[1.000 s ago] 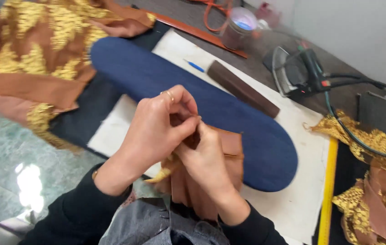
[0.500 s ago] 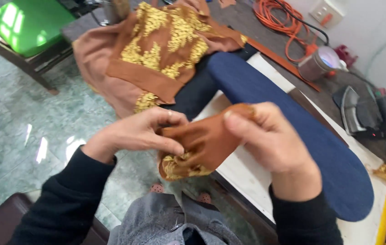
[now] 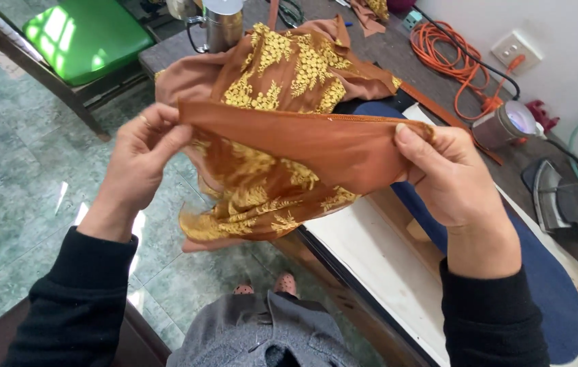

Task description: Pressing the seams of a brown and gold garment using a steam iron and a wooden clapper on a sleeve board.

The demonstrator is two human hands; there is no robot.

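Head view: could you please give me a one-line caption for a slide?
Left hand and right hand stretch a brown fabric piece with gold embroidery taut beside the blue ironing pad.

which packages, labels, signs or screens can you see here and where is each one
No packages, labels, signs or screens show in this view.
Nearest in kind is a white wall socket plate, square, on the wall at upper right above the orange cable.
Both hands, left hand and right hand, hold only the brown cloth with gold embroidery, which bears no tag that can be seen.
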